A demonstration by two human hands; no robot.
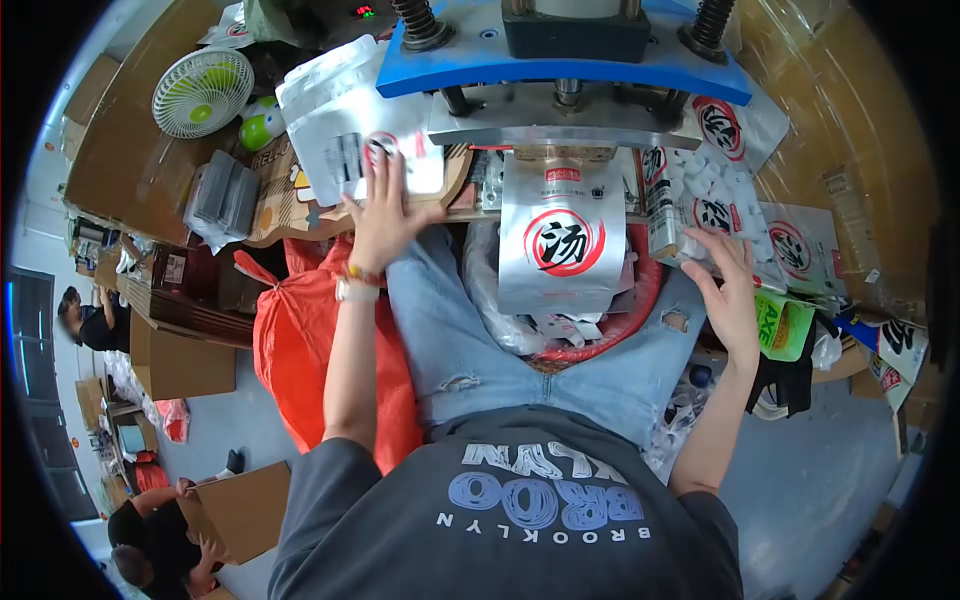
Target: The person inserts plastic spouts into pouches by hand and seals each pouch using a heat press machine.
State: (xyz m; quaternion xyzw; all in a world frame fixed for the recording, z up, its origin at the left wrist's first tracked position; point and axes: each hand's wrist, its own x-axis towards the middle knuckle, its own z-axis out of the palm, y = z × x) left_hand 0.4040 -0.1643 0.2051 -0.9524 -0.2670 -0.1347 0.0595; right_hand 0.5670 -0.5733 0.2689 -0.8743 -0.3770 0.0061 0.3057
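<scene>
My left hand (385, 220) lies with fingers spread on the top of a pile of silver pouches (325, 110), left of the press. One silver pouch (570, 285) with a red ring and a black character sticks out toward me from under the metal head of the press (560, 70). My right hand (722, 290) rests at the near edge of a stack of printed silver pouches (700, 200) on the right, its thumb and fingers apart. Both hands seem to touch these pouches without gripping them.
Under the hanging pouch, between my knees, stands a red-rimmed basket (645, 305) with scraps. A red bag (300, 340) hangs at my left. A small fan (203, 93) and a stack of grey pieces (222, 198) are farther left. Two people, one with a cardboard box (240, 510), are behind.
</scene>
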